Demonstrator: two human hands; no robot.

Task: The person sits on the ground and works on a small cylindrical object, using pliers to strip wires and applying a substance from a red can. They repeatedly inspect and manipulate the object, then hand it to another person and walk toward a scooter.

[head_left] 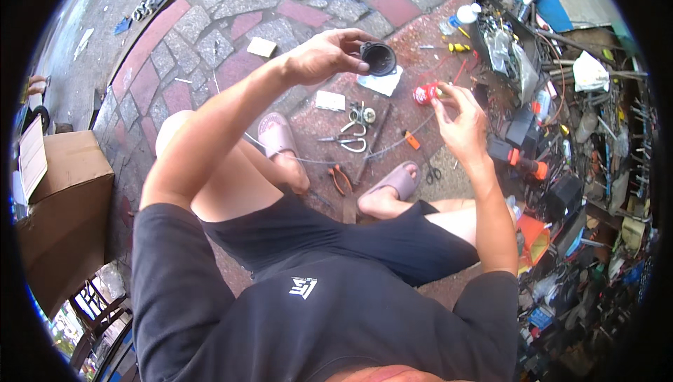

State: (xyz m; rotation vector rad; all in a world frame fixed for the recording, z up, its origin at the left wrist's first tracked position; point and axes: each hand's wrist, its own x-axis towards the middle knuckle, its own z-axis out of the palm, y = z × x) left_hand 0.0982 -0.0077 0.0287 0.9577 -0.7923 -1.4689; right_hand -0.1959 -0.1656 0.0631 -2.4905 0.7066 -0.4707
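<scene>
My left hand (pixel 328 56) grips a black, round, hollow cap-like part (pixel 379 59) by its rim, with the open side showing. Below that part lies a crumpled white sheet (pixel 381 82). To the right, a small red container (pixel 424 94) is pinched in the fingers of my right hand (pixel 463 121), held above the paved ground. Between my feet and hands are a white block (pixel 330 101), a small round metal and greenish part (pixel 362 113), white-handled scissors (pixel 349 139) and orange-handled pliers (pixel 341 180). An orange-ended tool (pixel 411 141) lies nearer my right foot.
Piled tools and parts crowd the right side, including a black bin (pixel 499 42) and an orange-tipped black tool (pixel 517 157). A yellow-handled screwdriver (pixel 459 48) lies at the far right. A cardboard box (pixel 66 206) stands at my left. Another pale block (pixel 261 47) sits on the paving.
</scene>
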